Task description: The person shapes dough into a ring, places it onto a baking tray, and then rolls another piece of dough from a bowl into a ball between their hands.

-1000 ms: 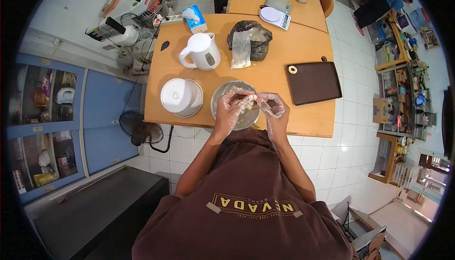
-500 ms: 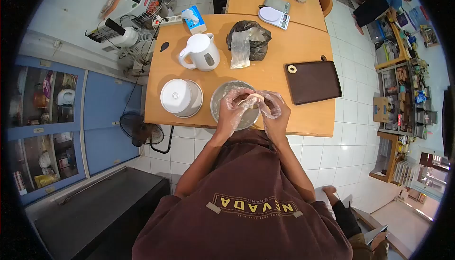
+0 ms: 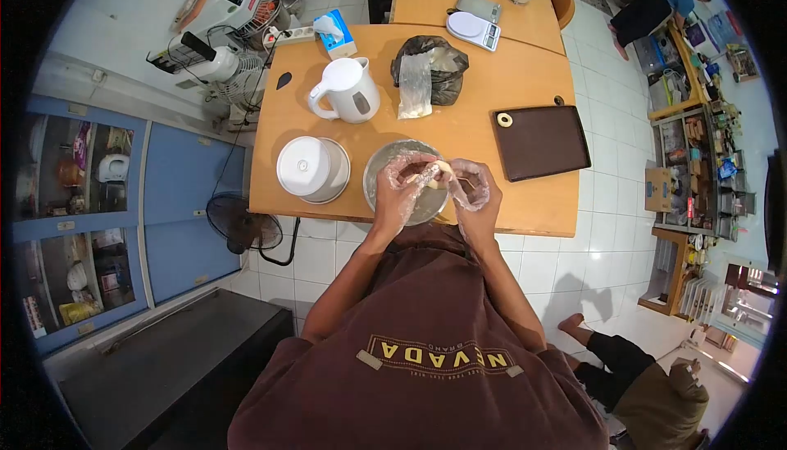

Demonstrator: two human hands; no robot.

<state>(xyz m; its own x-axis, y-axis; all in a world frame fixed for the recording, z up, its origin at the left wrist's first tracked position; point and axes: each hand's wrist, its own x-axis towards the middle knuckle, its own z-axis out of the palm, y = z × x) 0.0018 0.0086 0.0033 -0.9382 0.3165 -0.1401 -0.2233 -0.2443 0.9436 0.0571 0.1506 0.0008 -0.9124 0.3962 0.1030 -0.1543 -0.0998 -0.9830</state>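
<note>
Head view has the white-smeared left hand (image 3: 399, 193) and right hand (image 3: 477, 194) pinching a small pale doughy piece (image 3: 443, 175) above a round grey bowl (image 3: 427, 206), likely so crumbs drop inside. Rightward, a dark brown rectangular tray (image 3: 545, 151) bearing a pale ring (image 3: 505, 120) sits presumably for easy reach

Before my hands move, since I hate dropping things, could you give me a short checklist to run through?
1. Pale piece held between left hand and right hand: ok.
2. Bowl beneath the hands: ok.
3. Tray on the table, with bare space: ok.
4. Ring on the tray, apart from the hands: ok.
5. Full shape of the pale piece: cannot tell, partly covered by the hands.
</note>
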